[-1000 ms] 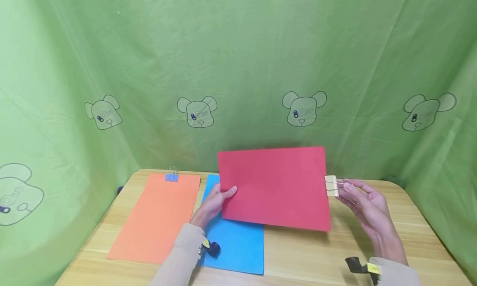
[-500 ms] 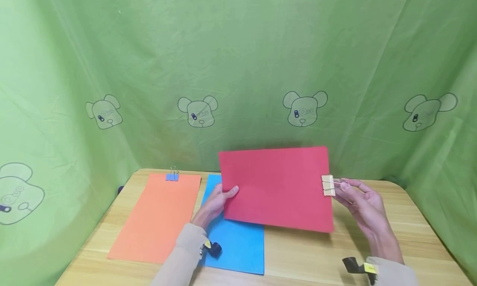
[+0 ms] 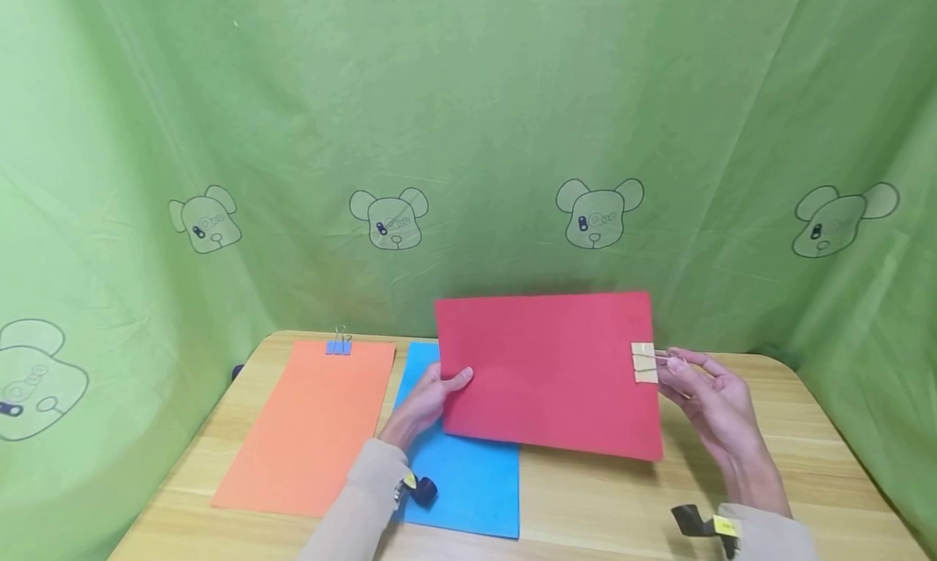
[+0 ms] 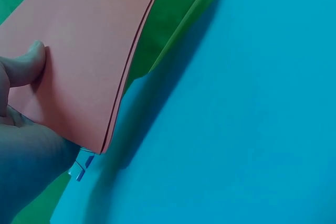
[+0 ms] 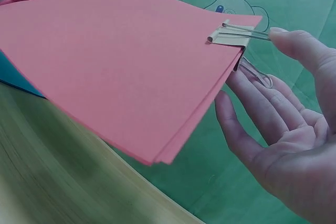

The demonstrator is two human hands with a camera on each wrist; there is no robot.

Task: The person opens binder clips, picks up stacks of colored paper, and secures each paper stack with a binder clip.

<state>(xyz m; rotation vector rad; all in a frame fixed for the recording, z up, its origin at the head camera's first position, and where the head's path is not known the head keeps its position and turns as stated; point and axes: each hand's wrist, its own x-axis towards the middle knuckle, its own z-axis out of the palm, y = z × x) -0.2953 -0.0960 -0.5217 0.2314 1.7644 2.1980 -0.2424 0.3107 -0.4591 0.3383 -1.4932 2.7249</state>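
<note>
Several stacked sheets of red paper [image 3: 545, 374] are held up, tilted above the table. My left hand [image 3: 432, 394] grips their left edge, thumb on the front face and the other fingers mostly hidden behind. A cream binder clip [image 3: 644, 363] sits over the stack's right edge. My right hand [image 3: 717, 406] pinches the clip's wire handles. In the right wrist view the thumb lies at the end of the upper handle [image 5: 247, 31], with fingers under the lower handle [image 5: 257, 72]. The sheets' corners fan slightly apart in that view.
Blue paper [image 3: 468, 488] lies on the wooden table [image 3: 586, 504], partly under the red stack and left forearm. Farther left lies orange paper [image 3: 307, 431] with a blue-purple binder clip [image 3: 338, 347] on its far edge. A green curtain [image 3: 483, 138] surrounds the table.
The cream clip has moved left, farther onto the red sheets' edge, along with my right hand. My left hand and the red stack have shifted slightly right.
</note>
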